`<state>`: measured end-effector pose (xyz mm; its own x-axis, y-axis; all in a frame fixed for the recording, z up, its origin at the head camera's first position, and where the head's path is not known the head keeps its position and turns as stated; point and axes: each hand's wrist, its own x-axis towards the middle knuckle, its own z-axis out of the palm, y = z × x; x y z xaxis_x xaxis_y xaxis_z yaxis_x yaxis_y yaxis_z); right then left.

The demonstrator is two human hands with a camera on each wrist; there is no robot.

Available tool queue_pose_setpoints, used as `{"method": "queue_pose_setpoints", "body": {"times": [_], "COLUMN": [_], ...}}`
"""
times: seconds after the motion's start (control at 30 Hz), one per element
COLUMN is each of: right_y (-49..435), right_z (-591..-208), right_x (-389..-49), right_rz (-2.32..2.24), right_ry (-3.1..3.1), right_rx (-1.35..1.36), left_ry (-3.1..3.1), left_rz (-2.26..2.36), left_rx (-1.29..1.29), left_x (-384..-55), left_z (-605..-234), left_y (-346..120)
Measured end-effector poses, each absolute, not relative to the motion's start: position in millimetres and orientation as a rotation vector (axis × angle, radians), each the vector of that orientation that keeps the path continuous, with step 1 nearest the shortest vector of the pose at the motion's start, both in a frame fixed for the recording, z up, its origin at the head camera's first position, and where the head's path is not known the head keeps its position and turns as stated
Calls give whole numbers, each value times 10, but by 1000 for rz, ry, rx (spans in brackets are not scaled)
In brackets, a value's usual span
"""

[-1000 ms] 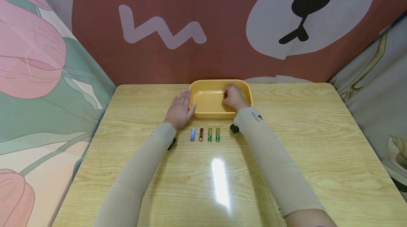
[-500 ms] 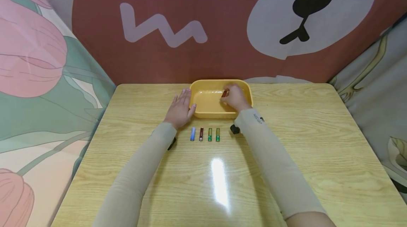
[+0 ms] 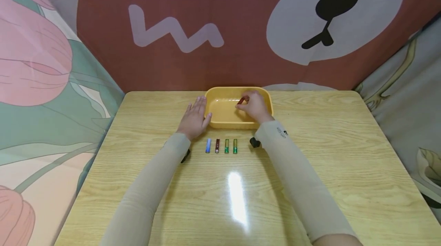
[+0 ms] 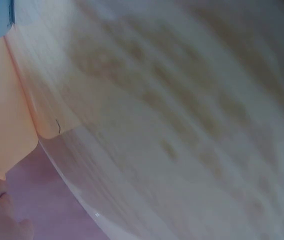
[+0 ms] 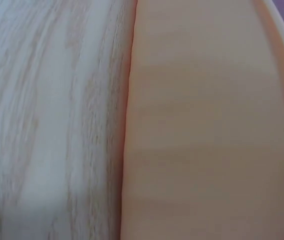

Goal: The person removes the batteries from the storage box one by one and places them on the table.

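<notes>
In the head view a yellow plastic basin point(image 3: 231, 125) stands at the table's back edge. My left hand point(image 3: 193, 119) lies with straight fingers along its left side, the fingertips by the rim. My right hand point(image 3: 256, 107) reaches inside the basin and pinches a reddish-brown battery point(image 3: 240, 101), held tilted and partly covered by the fingers. In front of the basin a row of batteries lies on the table: a blue one point(image 3: 208, 145), a dark red one point(image 3: 217, 145) and two green-and-gold ones, a left one point(image 3: 226, 146) and a right one point(image 3: 235, 146).
The wood-grain table point(image 3: 155, 207) meets a brown cloth backdrop point(image 3: 193, 70) behind the basin. Black wrist-camera parts show under both sleeves. Up close, the right wrist view shows the basin's outer wall point(image 5: 207, 125).
My right hand has shifted slightly left inside the basin, and the reddish-brown battery has turned from near upright to a slant. My left hand and the row of batteries stay put.
</notes>
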<state>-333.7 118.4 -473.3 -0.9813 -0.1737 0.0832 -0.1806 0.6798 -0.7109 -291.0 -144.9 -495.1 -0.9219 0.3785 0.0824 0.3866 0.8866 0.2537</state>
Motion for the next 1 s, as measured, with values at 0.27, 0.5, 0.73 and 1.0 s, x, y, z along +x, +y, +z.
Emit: {"method": "queue_pose_setpoints", "body": {"times": [0.27,0.5,0.73,1.0], "right_y": [1204,1201,1214,1203], "right_z": [-4692,-4660,-4651,-4632], "right_x": [-3252,-3167,-3079,-2972], "right_rz": [1320,1389,1461,1552], "right_ry": [-2821,-2777,-2717,-2603], "right_rx": [310,314,297,295], "left_ry": [-3009,-3000,-3003,-3006], "left_rz": [-413,-409,-401,-405], "left_rx": [-621,-627,-626,-625], "left_x": [-2910,-2914,-2908,-2895], "left_z": [-4963,-4975,-4963,-4950], "left_y": [-1450,-1458,-1452,-1452]}}
